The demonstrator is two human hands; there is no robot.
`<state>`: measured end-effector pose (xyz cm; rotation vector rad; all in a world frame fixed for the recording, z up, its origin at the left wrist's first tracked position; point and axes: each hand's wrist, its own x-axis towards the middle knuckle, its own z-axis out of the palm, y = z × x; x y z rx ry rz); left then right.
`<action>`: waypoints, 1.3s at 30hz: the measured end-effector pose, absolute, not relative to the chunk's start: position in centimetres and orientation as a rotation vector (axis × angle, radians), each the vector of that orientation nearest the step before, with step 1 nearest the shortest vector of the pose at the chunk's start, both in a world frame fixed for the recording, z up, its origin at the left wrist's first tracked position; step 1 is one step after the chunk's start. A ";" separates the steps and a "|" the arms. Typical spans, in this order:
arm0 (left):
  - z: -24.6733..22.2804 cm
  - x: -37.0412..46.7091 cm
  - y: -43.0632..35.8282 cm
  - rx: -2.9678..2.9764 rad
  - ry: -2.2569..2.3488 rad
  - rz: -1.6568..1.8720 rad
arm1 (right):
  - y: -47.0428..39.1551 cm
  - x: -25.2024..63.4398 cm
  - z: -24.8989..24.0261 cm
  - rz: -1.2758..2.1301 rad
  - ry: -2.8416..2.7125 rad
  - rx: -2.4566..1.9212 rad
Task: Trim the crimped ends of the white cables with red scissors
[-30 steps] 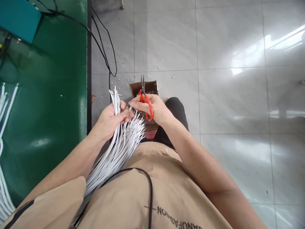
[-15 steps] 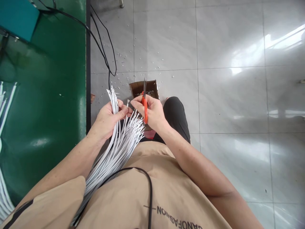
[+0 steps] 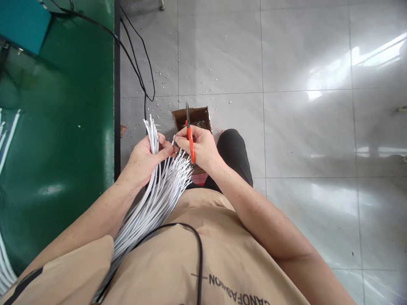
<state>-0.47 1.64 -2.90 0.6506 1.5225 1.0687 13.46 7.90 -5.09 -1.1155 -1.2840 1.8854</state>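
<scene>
A thick bundle of white cables runs from under my left arm up across my lap, its many cut ends fanned out. My left hand is closed round several of the cables, whose ends rise above the fingers. Its thumb and forefinger pinch one cable's end near my right hand. My right hand holds a pair of scissors with orange handles, the blades shut and pointing away from me. The right fingertips meet at that cable's tip, beside the left ones.
Beneath my hands stands an open cardboard box with small scraps inside. White clippings lie scattered on the tiled floor. The green table at left bears more white cables and a teal box. A black cord hangs off its edge.
The right fingertips have closed in on the cable's end at my left hand. The scissors have tilted, their tips swinging to the left. My left hand still grips the cables.
</scene>
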 end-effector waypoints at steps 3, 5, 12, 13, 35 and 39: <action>-3.4 -0.7 1.6 0.720 1.586 1.123 | 7.1 12.9 -5.4 1.809 -1.278 -1.208; -3.5 -0.8 1.7 0.698 1.628 1.168 | 6.3 12.8 -5.2 1.793 -1.268 -1.191; -2.9 -0.5 1.8 0.585 1.644 1.165 | 6.5 13.2 -4.5 1.864 -1.033 -1.197; -2.8 -0.5 1.8 0.594 1.645 1.160 | 6.8 13.1 -4.5 1.870 -0.999 -1.217; -2.7 -0.9 1.6 0.581 1.478 0.818 | 6.4 12.7 -6.5 1.898 -1.325 -1.245; -1.9 -1.0 1.7 0.597 1.523 0.751 | 6.4 13.2 -6.2 2.033 -1.168 -1.202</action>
